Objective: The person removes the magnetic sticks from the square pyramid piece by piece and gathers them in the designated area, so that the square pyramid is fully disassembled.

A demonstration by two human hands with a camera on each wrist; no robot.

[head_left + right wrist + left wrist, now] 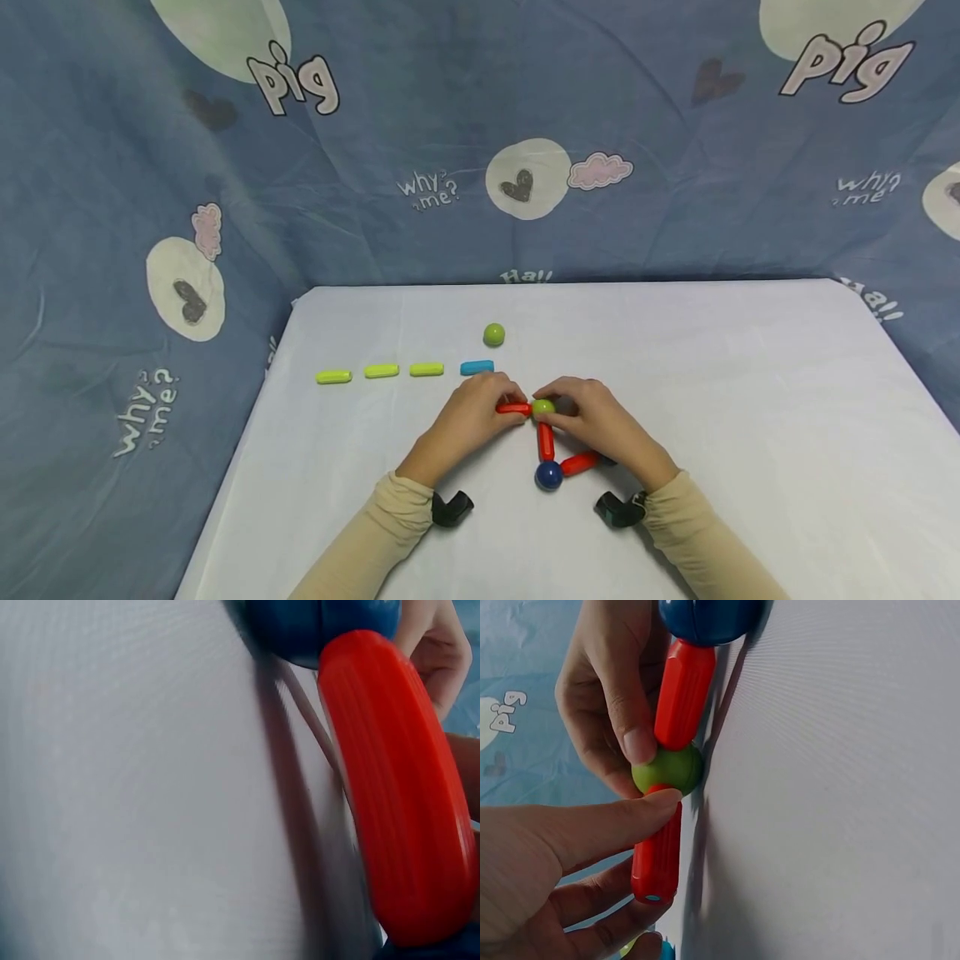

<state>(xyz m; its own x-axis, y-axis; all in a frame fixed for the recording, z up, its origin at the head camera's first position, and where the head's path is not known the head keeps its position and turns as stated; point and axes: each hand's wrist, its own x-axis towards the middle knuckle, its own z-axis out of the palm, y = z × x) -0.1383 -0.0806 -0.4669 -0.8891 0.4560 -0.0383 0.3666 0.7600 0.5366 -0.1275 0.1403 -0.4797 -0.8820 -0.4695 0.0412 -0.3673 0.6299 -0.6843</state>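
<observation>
A flat figure of magnetic pieces lies on the white table (750, 400). My left hand (504, 402) pinches a red stick (513, 408) by thumb (622, 817) and fingers, its end against a green ball (543, 407). My right hand (558, 404) pinches that green ball (667, 769) from the other side. From the ball a second red stick (546, 440) runs toward me to a blue ball (548, 475). A third red stick (580, 463) slants from it under my right palm, and it fills the right wrist view (397, 787).
A loose green ball (493, 334) lies behind my hands. Left of it, three lime sticks (382, 371) and one blue stick (477, 367) lie in a row. A blue printed cloth (450, 125) hangs behind and beside the table.
</observation>
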